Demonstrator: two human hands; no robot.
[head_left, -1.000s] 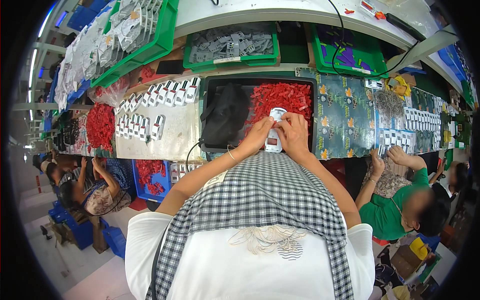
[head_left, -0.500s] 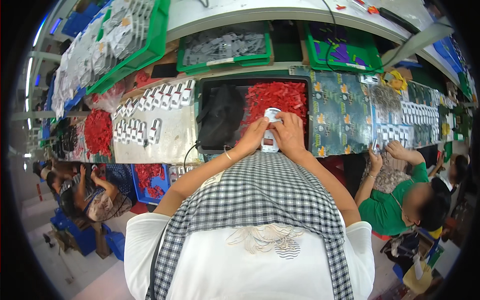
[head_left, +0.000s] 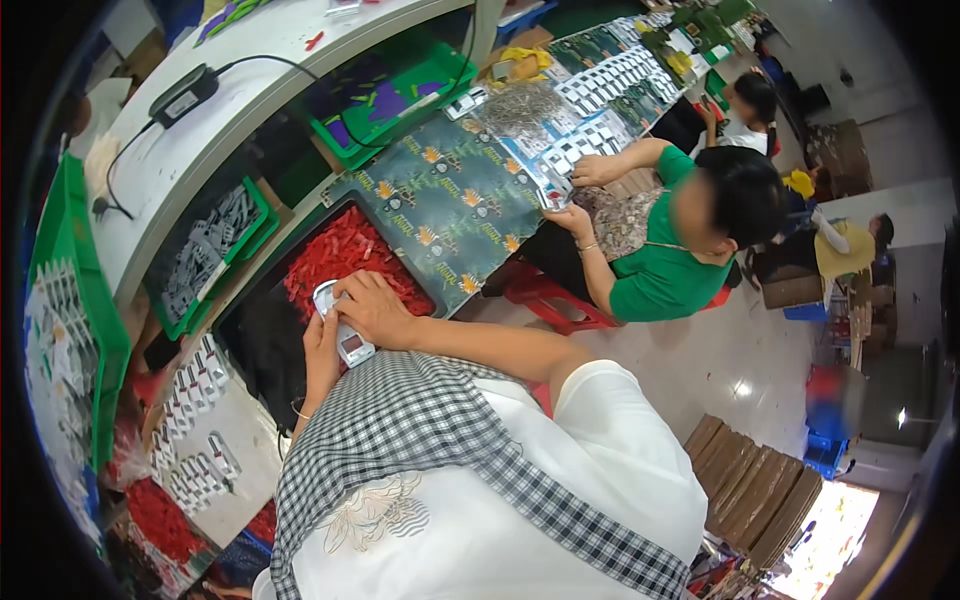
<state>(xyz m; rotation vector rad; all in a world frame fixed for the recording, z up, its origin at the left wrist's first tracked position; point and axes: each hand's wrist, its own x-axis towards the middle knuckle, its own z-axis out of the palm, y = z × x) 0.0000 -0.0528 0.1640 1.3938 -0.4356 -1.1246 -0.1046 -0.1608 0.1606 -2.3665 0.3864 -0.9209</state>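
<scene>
Close to my apron, a white plastic casing [head_left: 354, 346] with a small dark red window is held between both hands, tilted over the near edge of a black tray [head_left: 425, 292]. My left hand [head_left: 320, 350] grips its left side with the fingers along the edge. Bent over its upper right part is my right hand [head_left: 376, 308], whose fingertips press on the face; what lies under them is hidden. Beyond the hands, a heap of small red plastic pieces [head_left: 345, 250] fills part of the tray. A black bag or cloth [head_left: 262, 345] covers its left part.
White assembled units [head_left: 190, 385] stand in rows on the board at left. Green bins hold grey parts [head_left: 215, 240] and purple parts [head_left: 385, 100]. A power adapter [head_left: 185, 95] lies on the shelf. To the right, a person in green [head_left: 650, 260] works at the patterned table mat [head_left: 440, 200].
My view has swung to the right, so the bench now runs diagonally and more floor shows. The casing stays in both hands; my right hand still covers its upper part.
</scene>
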